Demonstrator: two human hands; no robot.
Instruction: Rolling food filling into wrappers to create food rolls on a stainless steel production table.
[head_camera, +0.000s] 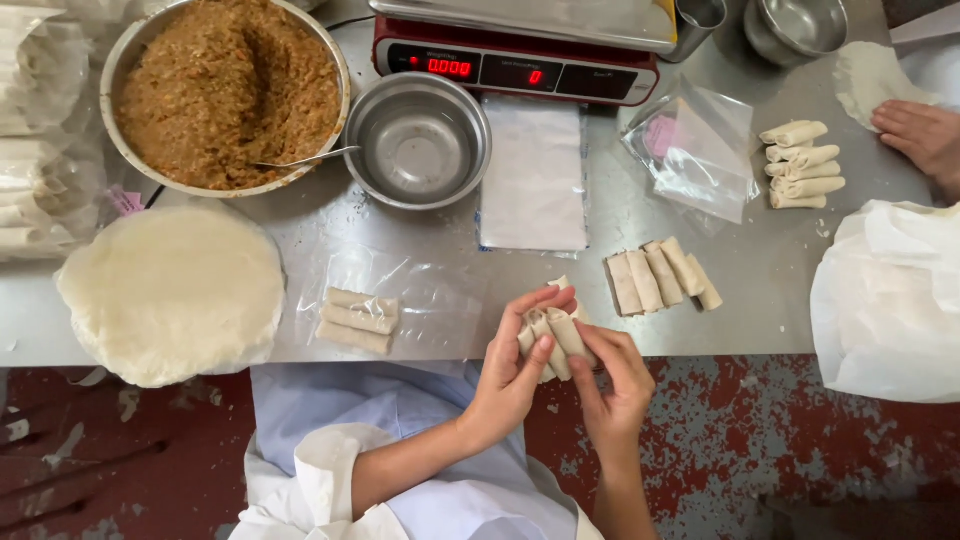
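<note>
Both of my hands hold a small bundle of rolled spring rolls (556, 333) just off the front edge of the steel table (300, 225). My left hand (518, 368) cups the bundle from the left, thumb over one roll. My right hand (612, 382) grips it from the right and below. Several finished rolls (662, 275) lie side by side on the table just right of my hands. Three rolls (357, 319) lie on a clear plastic bag to the left. A round stack of pale wrappers (172, 292) sits at the table's front left.
A large metal bowl of brown filling (228, 92) with a spoon stands at back left, an empty steel bowl (418, 140) beside it. A red digital scale (518, 62) is behind. Another person's hand (920, 135) rests at far right near more rolls (802, 163). White plastic bags (888, 300) lie right.
</note>
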